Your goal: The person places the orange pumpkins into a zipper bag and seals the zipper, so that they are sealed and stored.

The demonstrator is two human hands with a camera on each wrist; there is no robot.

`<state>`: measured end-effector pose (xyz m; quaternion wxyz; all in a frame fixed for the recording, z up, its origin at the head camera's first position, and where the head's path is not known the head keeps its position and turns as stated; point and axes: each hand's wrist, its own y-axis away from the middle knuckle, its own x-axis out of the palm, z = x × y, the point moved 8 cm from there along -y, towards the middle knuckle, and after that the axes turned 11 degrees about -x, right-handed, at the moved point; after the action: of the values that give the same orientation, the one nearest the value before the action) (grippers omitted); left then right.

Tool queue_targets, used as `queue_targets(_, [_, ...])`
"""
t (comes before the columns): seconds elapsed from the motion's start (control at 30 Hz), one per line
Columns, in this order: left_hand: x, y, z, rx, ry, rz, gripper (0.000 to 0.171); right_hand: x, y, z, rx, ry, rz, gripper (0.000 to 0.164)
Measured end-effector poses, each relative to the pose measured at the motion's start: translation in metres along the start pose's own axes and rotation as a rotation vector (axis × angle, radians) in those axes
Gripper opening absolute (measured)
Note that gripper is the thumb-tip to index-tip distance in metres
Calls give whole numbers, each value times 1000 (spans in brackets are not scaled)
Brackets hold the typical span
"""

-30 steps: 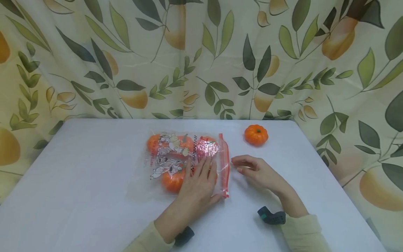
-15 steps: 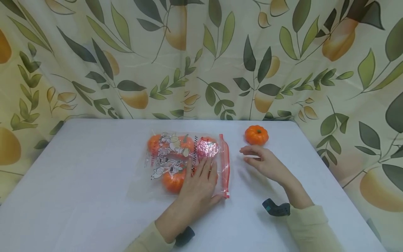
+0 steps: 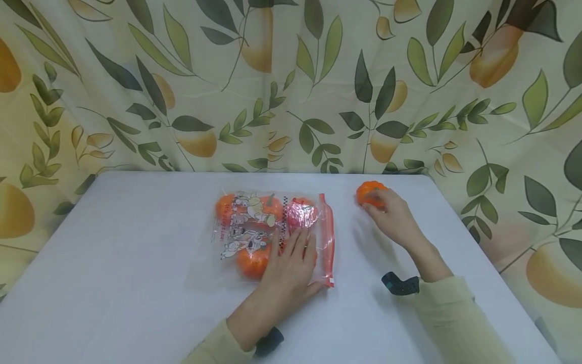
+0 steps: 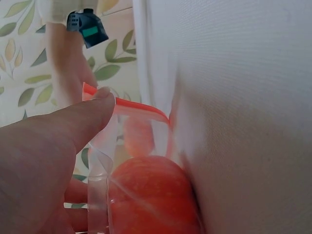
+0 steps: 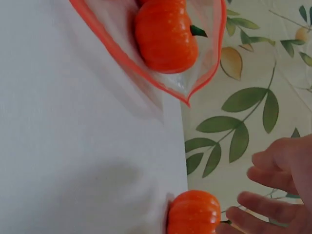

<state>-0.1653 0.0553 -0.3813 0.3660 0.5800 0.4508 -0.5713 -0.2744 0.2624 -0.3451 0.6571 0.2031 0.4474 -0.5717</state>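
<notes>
In the head view my left hand (image 3: pixel 288 273) lies with straight fingers on a clear printed zip bag (image 3: pixel 247 237) holding several toy pumpkins (image 3: pixel 252 264). The left wrist view has its thumb (image 4: pixel 92 117) at the bag's red zip edge (image 4: pixel 141 107). A loose orange toy pumpkin (image 3: pixel 366 190) with a green stem sits at the table's back right. Over it reaches my right hand (image 3: pixel 394 216), partly covering it. Seen from the right wrist, that hand's fingers are spread beside the pumpkin (image 5: pixel 194 214), not closed round it. The bag's mouth gapes toward the right.
A white table (image 3: pixel 113 263) carries everything. Behind it hangs a curtain (image 3: pixel 291 91) printed with leaves and fruit. Dark camera mounts (image 3: pixel 400 284) sit at both wrists, below light sleeves (image 3: pixel 447 298).
My right hand has moved away from the bag's mouth, back and to the right, up to the loose pumpkin. The left hand and the bag stay in place.
</notes>
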Motion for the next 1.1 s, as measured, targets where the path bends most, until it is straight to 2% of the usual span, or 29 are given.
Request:
queue_targets(0.2, [3,-2,1,-14,-26,43,96,-7,-12,-4,8,35,-74,33])
queue_targets(0.4, [6,-2,3,-22,-21,61,96,-7,-24,-8,29,59,-77,35])
queue_targets(0.53, [3,-1,2,-14,-15,30,96,-5,-30,-13,55,95,-52,37])
queue_targets(0.67, [2,-1,1,-6,-13,-1,97,1,-37,-21,117,129,-5,41])
queue_targets(0.83, [3,-1,1,-5,-26,-1,98,9,-44,-32,190,177,64,49])
queue_targets(1.1, [1,-1,0,4,-22,-2,98,16,-46,-38,240,232,139,56])
